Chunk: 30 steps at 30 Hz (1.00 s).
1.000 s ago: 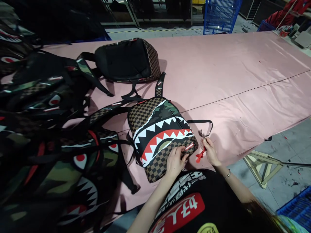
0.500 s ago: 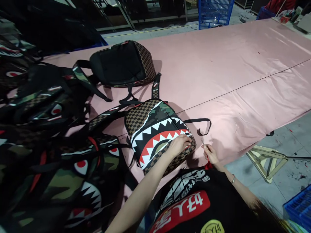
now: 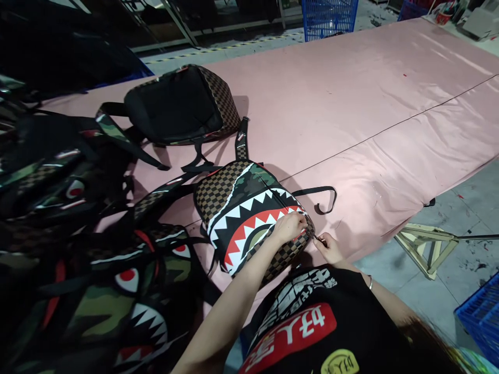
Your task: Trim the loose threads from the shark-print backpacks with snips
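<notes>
A backpack (image 3: pixel 255 208) with a brown check, camouflage and a shark-mouth print lies front up on the table before me. My left hand (image 3: pixel 290 227) rests on its lower right part, the fingers bent and closed on the fabric near the edge. Beside that edge, my right hand (image 3: pixel 328 248) is closed around small scissors (image 3: pixel 320 240), mostly hidden by the fingers. Their tips are at the backpack's corner, close to the left fingertips. A loose black strap (image 3: pixel 327 188) curls out from the bag's right side.
Another backpack (image 3: pixel 175 106) lies back panel up behind. Several shark-print bags (image 3: pixel 128 291) are heaped at the left. The pink-covered table (image 3: pixel 351 104) stretches away to the right. A blue crate (image 3: pixel 329 18) stands beyond it, another blue crate (image 3: pixel 481 317) at lower right.
My right hand has moved left with the scissors, from beside the backpack to its edge. My left hand stays on the bag. The view has shifted slightly.
</notes>
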{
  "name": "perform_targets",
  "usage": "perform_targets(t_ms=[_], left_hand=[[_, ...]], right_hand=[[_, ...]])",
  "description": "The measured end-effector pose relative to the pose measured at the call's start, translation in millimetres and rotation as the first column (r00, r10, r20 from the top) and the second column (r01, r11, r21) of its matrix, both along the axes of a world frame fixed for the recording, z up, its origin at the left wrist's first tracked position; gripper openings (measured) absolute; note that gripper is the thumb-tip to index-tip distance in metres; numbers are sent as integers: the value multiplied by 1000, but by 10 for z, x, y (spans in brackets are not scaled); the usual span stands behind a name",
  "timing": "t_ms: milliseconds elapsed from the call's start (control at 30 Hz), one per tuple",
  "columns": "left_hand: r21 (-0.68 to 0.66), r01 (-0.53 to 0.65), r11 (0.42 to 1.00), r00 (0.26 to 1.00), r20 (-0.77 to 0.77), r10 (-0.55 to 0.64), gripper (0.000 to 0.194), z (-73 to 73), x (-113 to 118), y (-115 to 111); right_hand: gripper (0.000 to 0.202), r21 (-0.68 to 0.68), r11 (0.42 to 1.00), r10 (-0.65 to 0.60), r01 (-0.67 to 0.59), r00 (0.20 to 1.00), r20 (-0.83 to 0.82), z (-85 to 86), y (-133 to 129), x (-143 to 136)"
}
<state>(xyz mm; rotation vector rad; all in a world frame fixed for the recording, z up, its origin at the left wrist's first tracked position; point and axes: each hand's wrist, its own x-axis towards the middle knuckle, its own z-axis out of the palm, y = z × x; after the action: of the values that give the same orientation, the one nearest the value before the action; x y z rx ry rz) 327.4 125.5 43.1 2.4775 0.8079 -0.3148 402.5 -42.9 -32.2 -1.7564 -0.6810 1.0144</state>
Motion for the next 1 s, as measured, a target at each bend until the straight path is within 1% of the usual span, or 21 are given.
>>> perform_targets(t_ms=[167, 333, 400, 533, 700, 767, 833, 933, 1000], left_hand=[[-1, 1, 1000, 1000, 16, -1, 16, -16, -5, 6], [0, -11, 1000, 999, 45, 11, 16, -58, -31, -10], [-1, -23, 1000, 998, 58, 23, 16, -70, -40, -22], [-11, -50, 999, 994, 92, 51, 16, -82, -54, -44], [-49, -105, 993, 983, 147, 111, 13, -99, -50, -44], [-71, -147, 987, 971, 180, 158, 11, -100, -45, -42], [-81, -219, 973, 946, 227, 231, 12, -86, -50, -45], [-57, -389, 919, 864, 323, 386, 17, -19, -102, -72], [-43, -486, 873, 803, 373, 465, 21, 50, -171, -128]], right_hand=[[25, -79, 996, 56, -44, 986, 156, 134, 95, -30], [21, -103, 989, 131, -109, 963, 235, 250, 159, 16], [20, -80, 987, 156, -140, 956, 247, 251, 166, 53], [22, 15, 984, 167, -176, 954, 247, 194, 162, 107], [22, 30, 979, 183, -199, 942, 280, 138, 164, 118], [23, 53, 977, 184, -206, 944, 274, 131, 175, 130], [24, 109, 977, 154, -184, 959, 237, 122, 187, 161], [27, 173, 978, 82, -113, 981, 177, 93, 188, 252], [26, 175, 978, 85, -117, 980, 178, 60, 170, 338]])
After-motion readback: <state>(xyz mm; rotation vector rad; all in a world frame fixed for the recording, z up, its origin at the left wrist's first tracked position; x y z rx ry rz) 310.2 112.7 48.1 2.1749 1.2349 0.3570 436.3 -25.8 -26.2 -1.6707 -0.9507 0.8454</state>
